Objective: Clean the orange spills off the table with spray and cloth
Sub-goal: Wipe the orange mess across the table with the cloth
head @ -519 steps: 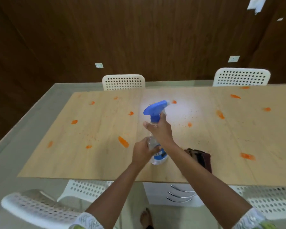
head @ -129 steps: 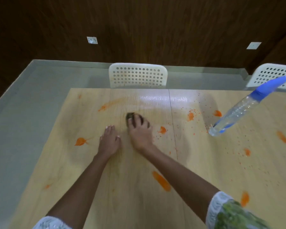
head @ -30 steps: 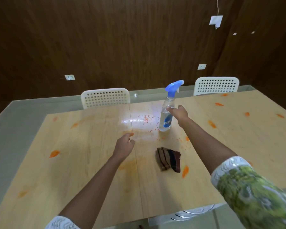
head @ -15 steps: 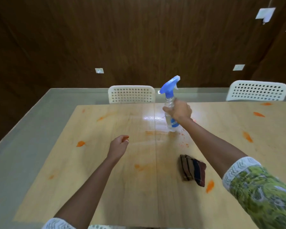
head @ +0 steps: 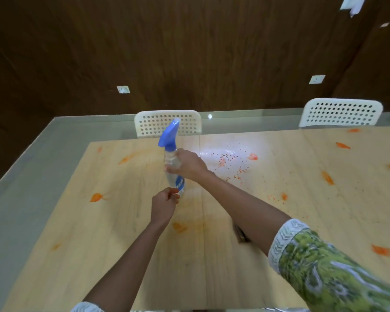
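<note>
Gripping the bottle [head: 173, 171] round its upper body with our right hand [head: 189, 165], we hold it tilted above the table [head: 122, 266], the blue trigger head up and away from us. Our left hand [head: 163, 207] comes up just under the bottle's base, fingers loosely curled with the thumb and forefinger close together; whether it touches the bottle yet we cannot tell. We judge this to be the re-spray step: the bottle is being readied while the wiping waits. The cloth [head: 241, 235] lies on the table near us, mostly hidden under our right forearm, only a dark edge showing.

Next we need a finger on the trigger, the nozzle aimed at a fresh spill, and perhaps the left hand steadying the base. The orange blob [head: 96, 197] on the left and the faint smear [head: 178, 227] just below our left hand are the nearest targets.

Much remains. The pale wood table carries orange marks across its whole width, a spray of fine specks [head: 230, 158] near a bright glare in the middle, and more blobs to the right. Two white perforated chairs [head: 167, 124] stand at the far side, before a dark wood-panelled wall with small white sockets.
</note>
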